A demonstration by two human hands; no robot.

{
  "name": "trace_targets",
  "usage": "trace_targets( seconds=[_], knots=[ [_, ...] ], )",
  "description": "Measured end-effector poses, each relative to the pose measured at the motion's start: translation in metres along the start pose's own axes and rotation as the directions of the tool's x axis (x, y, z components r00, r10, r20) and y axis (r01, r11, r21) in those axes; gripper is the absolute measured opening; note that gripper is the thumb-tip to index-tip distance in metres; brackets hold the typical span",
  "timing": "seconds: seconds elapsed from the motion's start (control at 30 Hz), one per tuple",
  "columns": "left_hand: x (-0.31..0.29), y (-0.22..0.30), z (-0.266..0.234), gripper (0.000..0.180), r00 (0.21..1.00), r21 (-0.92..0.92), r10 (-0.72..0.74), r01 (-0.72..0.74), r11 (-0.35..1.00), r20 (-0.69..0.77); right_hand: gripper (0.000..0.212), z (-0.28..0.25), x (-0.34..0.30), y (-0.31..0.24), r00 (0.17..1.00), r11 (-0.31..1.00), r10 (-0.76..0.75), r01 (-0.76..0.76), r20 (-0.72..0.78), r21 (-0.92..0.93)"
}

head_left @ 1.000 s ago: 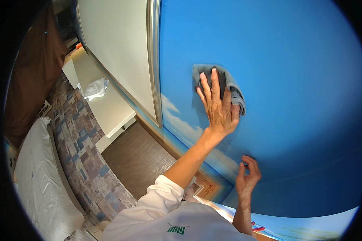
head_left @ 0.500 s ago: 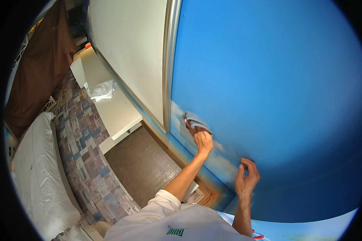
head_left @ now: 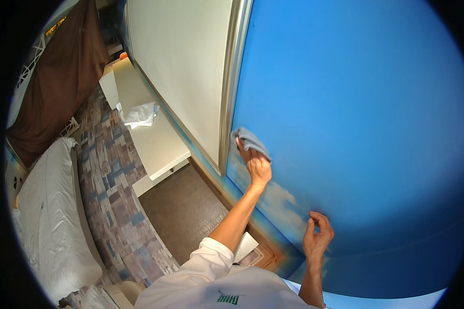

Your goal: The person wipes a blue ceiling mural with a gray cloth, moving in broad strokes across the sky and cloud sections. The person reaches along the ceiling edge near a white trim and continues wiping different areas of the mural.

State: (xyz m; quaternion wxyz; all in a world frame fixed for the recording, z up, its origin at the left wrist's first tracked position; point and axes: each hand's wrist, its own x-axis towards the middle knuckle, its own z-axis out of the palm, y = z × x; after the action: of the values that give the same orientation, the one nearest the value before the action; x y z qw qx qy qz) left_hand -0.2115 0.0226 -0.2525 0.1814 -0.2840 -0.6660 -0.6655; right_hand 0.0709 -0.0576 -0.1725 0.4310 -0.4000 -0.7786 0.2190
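Note:
A folded grey cloth is pressed to the blue painted wall, close to the edge of a metal-coloured frame. My left hand grips it, with fingers wrapped over the fabric. Lower and to the right, my right hand is beside the wall, fingers loosely bent and thumb apart, with nothing visible in it. Whether its fingertips touch the wall I cannot tell. Painted white clouds run along the wall's lower part between the two hands.
A large white panel in a metallic frame adjoins the blue wall. Below it stands a pale bench-like desk with a crumpled white bag. At left are a brown curtain, patterned floor and a long white cushion.
My left hand and the cloth have moved up the wall, closer to the metallic frame. My right hand stays nearly in place. The whole view has shifted slightly.

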Motion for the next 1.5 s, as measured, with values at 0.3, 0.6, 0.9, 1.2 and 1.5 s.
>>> trace_targets(
  seconds=[0.3, 0.6, 0.9, 1.2, 1.5],
  knots=[
    [0.101, 0.072, -0.009, 0.04, 0.95, -0.033, 0.31, -0.311, 0.95, -0.037, 0.015, -0.003, 0.003, 0.002, 0.999, 1.0, -0.023, 0.023, 0.029, -0.005],
    [0.038, -0.005, 0.0, 0.057, 0.993, -0.018, 0.111, -0.112, 0.994, -0.035, 0.015, 0.003, -0.001, 0.013, 0.998, 1.0, -0.017, 0.016, 0.056, 0.021],
    [-0.106, -0.185, 0.023, 0.064, 0.958, 0.058, -0.276, 0.272, 0.961, 0.08, 0.015, 0.005, -0.002, 0.018, 0.993, 0.999, 0.012, -0.007, 0.114, -0.05],
    [-0.144, -0.22, 0.02, 0.072, 0.623, -0.177, -0.776, 0.779, 0.601, 0.105, 0.015, 0.003, -0.006, 0.019, 0.983, 0.993, 0.072, -0.055, 0.167, -0.108],
    [-0.142, -0.237, 0.019, 0.069, 0.317, -0.444, -0.943, 0.863, 0.242, 0.102, 0.015, 0.001, -0.006, 0.021, 0.985, 0.994, 0.044, -0.026, 0.165, -0.106]
  ],
)
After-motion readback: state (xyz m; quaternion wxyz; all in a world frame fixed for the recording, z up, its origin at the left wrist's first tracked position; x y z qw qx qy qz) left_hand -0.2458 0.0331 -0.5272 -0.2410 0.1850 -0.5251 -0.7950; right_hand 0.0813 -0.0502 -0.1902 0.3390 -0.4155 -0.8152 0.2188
